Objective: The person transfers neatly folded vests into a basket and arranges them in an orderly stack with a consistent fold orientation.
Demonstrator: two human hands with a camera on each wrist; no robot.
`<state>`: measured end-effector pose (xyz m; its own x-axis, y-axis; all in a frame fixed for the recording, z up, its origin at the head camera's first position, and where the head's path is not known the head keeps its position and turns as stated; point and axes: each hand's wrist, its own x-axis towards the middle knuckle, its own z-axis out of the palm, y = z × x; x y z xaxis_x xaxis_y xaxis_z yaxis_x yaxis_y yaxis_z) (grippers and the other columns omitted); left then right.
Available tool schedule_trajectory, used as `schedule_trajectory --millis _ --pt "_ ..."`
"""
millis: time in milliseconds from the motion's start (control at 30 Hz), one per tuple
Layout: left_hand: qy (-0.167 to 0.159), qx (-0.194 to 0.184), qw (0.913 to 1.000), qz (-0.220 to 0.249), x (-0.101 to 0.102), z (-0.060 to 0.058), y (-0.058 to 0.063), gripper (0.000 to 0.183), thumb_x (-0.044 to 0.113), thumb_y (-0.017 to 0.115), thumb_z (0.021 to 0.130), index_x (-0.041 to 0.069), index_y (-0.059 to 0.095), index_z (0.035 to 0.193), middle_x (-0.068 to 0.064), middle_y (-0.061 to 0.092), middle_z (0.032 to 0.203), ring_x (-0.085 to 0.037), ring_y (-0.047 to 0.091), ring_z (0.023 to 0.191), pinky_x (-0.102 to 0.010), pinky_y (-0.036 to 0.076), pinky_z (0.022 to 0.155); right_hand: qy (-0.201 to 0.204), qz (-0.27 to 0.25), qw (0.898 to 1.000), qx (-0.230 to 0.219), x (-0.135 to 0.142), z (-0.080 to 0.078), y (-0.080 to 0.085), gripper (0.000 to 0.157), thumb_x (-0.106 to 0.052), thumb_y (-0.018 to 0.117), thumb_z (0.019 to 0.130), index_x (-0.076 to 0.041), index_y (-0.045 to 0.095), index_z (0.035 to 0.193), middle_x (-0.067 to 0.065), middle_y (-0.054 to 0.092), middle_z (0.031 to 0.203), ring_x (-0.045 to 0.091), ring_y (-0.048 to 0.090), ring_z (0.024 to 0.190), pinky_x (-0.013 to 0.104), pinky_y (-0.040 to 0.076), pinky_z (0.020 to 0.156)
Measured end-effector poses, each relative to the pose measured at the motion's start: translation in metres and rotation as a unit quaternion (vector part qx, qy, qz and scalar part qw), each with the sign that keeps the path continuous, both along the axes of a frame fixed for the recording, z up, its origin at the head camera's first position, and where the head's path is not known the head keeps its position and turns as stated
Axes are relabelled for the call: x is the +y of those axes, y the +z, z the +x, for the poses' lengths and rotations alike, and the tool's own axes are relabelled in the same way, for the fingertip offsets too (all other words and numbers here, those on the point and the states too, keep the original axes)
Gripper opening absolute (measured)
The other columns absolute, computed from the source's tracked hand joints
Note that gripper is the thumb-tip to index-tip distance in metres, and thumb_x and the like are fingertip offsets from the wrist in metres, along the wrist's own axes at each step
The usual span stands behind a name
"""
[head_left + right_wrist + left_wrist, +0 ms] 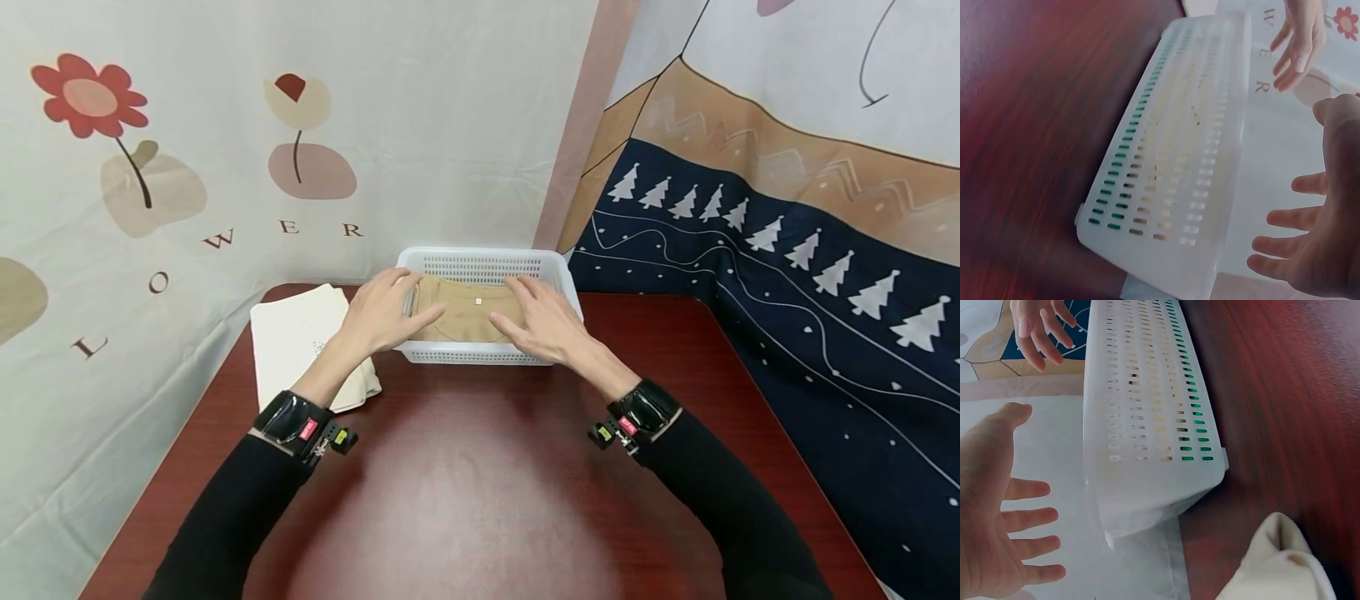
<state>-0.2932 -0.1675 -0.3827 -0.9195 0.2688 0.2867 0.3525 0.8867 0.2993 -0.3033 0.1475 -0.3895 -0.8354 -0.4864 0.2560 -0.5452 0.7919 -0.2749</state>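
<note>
A white perforated plastic basket (480,354) stands at the far side of the table, with a folded tan garment (465,312) lying in it. In the head view my left hand (386,310) is over the basket's left end, fingers spread. Over the right end is my right hand (547,321), its fingers also extended. Both wrist views show the left hand (997,506) and the right hand (1322,219) above the rim level with nothing gripped. Whether fingertips touch the garment cannot be told from the head view.
A stack of folded cream cloth (296,333) lies left of the basket, partly behind the left forearm. The reddish-brown table (480,483) extends toward me. A printed curtain (450,125) hangs behind it, and a navy tree-patterned one (787,292) hangs on the right.
</note>
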Motion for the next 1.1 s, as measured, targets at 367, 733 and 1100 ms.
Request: schedule_trajectory --millis 367,733,1100 --pt "0.004 0.027 0.9996 0.010 -0.019 0.022 -0.013 0.076 0.065 0.065 0.106 0.009 0.064 0.157 -0.022 0.060 0.161 -0.044 0.053 0.155 -0.065 0.046 0.127 0.051 -0.008 0.998 0.045 -0.010 0.026 -0.003 0.078 -0.058 0.062 0.109 -0.011 0.048 0.170 0.016 0.056 0.166 0.039 0.054 0.155 0.063 0.048 0.126" --pt "0.005 0.049 0.9988 0.010 -0.041 0.040 -0.023 0.073 0.058 0.072 0.104 0.003 0.067 0.152 -0.024 0.063 0.158 -0.044 0.056 0.150 -0.067 0.046 0.124 0.082 -0.016 0.995 0.047 -0.016 0.048 -0.012 0.078 -0.058 0.063 0.109 -0.016 0.045 0.172 0.016 0.055 0.166 0.037 0.052 0.157 0.062 0.043 0.132" --pt "0.039 0.000 0.9992 0.013 -0.074 0.050 -0.025 0.071 0.056 0.062 0.111 0.005 0.060 0.160 -0.026 0.052 0.170 -0.049 0.045 0.161 -0.070 0.035 0.132 0.110 -0.017 0.993 0.036 -0.033 0.069 -0.015 0.076 -0.057 0.066 0.109 -0.018 0.047 0.171 0.011 0.055 0.168 0.032 0.052 0.157 0.056 0.043 0.133"
